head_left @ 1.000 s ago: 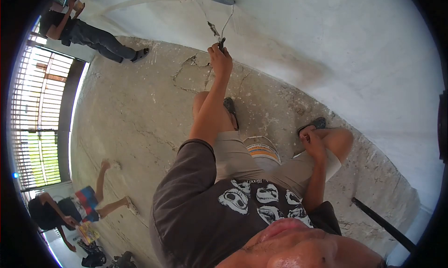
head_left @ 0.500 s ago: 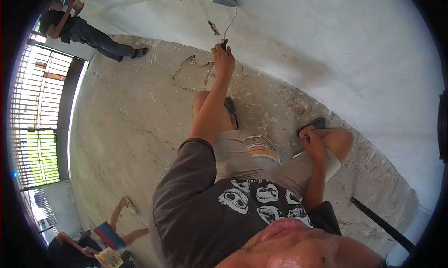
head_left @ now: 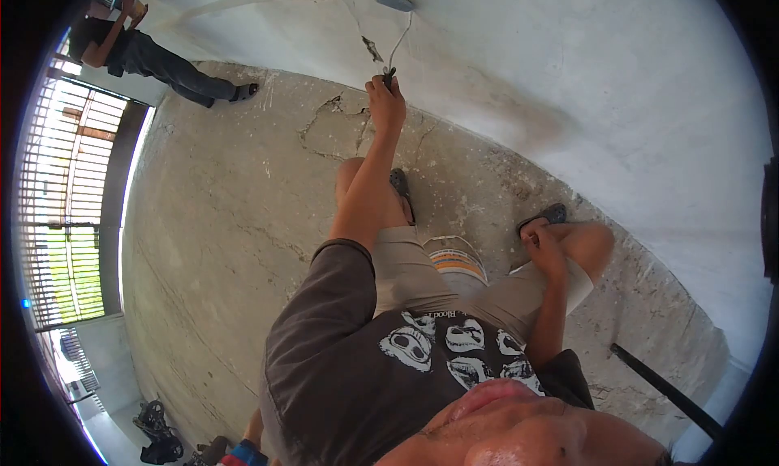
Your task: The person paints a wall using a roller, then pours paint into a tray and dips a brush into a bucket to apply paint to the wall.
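Observation:
My left hand (head_left: 388,101) is closed around the dark handle of a paint roller (head_left: 394,1). The roller's grey sleeve lies against the whitish wall (head_left: 633,101), with its bent wire frame leading back to my fingers. Just left of the wire, a dark chipped spot (head_left: 371,49) shows in the wall. Over by my right knee, my right hand (head_left: 542,245) hangs with its fingers loosely curled, and no object shows in it. A white bucket with orange stripes (head_left: 460,263) is partly visible between my thighs.
Cracked concrete floor (head_left: 219,190) spreads around me. At upper left stands a person in dark trousers (head_left: 166,64). Barred openings (head_left: 69,206) line the left side. A black pole (head_left: 665,389) slants at lower right. Dark objects (head_left: 158,437) lie at lower left, beside another person's partly visible limb.
The roller sleeve has shifted slightly to the right, and my left hand has drawn back a little. At lower left, the other person has moved mostly out of view. My right hand stays put.

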`<state>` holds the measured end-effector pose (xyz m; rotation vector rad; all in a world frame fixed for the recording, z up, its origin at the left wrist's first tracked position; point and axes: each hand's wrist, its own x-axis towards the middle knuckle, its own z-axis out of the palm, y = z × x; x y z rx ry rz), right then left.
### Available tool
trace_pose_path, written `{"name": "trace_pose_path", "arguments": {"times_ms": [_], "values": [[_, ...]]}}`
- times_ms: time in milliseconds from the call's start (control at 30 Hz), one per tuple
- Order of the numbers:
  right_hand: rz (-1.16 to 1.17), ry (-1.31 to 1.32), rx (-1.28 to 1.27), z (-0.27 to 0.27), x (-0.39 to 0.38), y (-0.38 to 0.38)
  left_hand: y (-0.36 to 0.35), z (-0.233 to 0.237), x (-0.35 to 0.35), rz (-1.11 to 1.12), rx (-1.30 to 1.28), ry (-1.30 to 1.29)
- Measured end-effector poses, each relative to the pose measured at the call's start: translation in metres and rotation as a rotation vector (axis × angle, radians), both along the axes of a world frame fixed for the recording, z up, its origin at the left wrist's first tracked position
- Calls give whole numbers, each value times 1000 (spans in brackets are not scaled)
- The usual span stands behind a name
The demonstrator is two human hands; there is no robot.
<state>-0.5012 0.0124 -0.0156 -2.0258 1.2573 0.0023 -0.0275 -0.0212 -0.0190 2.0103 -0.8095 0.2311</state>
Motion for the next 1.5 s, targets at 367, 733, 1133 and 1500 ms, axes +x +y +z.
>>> {"name": "trace_pose_path", "arguments": {"times_ms": [367,733,1133,1500], "values": [[-28,49,-21,12,5,5,-4,6,-7,20,10,51],[-37,-2,-28,12,7,6,-4,10,-7,30,-66,18],[9,-2,-28,-4,-2,2,1,5,-5,10,65,54],[10,-97,-42,-7,-10,-2,10,42,-26,-63,-180,-10]]}}
